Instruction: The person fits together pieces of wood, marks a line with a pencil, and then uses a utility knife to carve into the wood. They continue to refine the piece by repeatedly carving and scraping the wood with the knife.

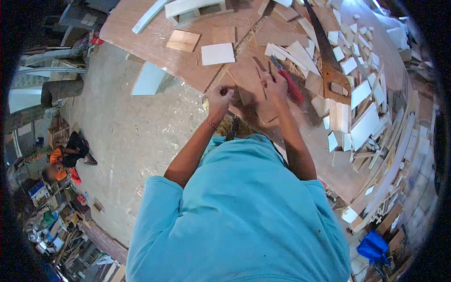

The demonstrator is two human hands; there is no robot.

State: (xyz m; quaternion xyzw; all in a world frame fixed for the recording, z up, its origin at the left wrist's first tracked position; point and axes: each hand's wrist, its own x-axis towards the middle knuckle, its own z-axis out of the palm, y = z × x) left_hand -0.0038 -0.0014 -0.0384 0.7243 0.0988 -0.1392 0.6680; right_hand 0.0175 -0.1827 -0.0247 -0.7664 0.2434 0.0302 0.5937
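Left hand [220, 97] is clenched at the edge of the plywood worktop [141, 37], fingers curled around something small; what it is cannot be told. Right hand [276, 87], at its 3 o'clock and near it, presses flat on a brown plywood piece [249, 75] lying on the worktop, fingers spread, not gripping. A red-handled tool [292, 87] lies touching that hand at its 3 o'clock. A rusty handsaw [329, 70] rests further toward 2 o'clock among white offcuts [361, 94]. A white square panel [217, 53] lies at 11 o'clock of the left hand. A person in orange [61, 160] sits on the concrete floor [131, 136] at 8 o'clock, well apart
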